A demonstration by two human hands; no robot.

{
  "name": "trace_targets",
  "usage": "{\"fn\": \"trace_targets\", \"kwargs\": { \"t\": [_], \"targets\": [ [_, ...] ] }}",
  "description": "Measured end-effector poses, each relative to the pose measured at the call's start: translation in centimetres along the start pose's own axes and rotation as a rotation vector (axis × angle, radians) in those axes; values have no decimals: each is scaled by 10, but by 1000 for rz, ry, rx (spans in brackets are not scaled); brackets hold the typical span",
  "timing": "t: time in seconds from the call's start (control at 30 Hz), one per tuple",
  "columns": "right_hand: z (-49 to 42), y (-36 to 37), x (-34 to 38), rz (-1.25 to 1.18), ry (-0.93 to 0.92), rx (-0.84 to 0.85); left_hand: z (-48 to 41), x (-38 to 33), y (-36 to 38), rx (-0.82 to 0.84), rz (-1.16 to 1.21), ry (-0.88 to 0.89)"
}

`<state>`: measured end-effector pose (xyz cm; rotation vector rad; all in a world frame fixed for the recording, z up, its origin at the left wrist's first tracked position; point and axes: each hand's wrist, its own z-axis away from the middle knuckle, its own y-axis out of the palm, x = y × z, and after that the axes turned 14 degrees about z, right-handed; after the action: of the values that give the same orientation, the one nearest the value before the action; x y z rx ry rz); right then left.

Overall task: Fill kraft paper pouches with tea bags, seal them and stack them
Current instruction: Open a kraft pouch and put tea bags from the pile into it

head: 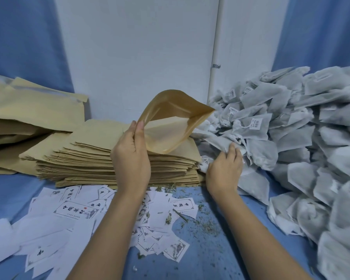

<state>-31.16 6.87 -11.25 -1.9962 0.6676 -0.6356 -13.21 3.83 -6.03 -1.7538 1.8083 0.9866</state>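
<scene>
A heap of tea bags (295, 126) lies at right beside stacked kraft pouches (101, 158); over the stack the raised left hand (131, 156) pinches one open pouch (170, 124), mouth gaping rightward; the right hand (223, 168) grips a tea bag (215, 142) at the heap's edge.

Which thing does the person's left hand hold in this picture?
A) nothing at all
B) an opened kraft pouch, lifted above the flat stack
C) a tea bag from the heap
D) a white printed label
B: the left hand pinches one edge of the kraft pouch, whose mouth gapes toward the tea bag heap; it is the right hand that grips a tea bag.
</scene>
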Motion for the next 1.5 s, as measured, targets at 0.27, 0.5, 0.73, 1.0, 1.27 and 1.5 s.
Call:
{"fn": "trace_targets", "kwargs": {
  "t": [0.27, 0.5, 0.73, 1.0, 1.27, 1.5],
  "targets": [
    [9, -22, 17, -636, -109, -364, -7, -1, -6, -91, 18, 58],
    [13, -17, 23, -655, -195, -309, -14, 0, -13, -151, 27, 77],
    [8, -4, 15, -352, -192, -270, -17, -2, -16, -177, 28, 97],
    [16, -37, 26, -810, -392, -670, -16, -3, -17, -193, 56, 133],
    [18, -89, 48, -1393, -352, -526, -11, 15, -19, 74, -137, 137],
    [26, -95, 51, -1091, -386, -539, -11, 14, -16, 208, -136, 180]
  ]
}}
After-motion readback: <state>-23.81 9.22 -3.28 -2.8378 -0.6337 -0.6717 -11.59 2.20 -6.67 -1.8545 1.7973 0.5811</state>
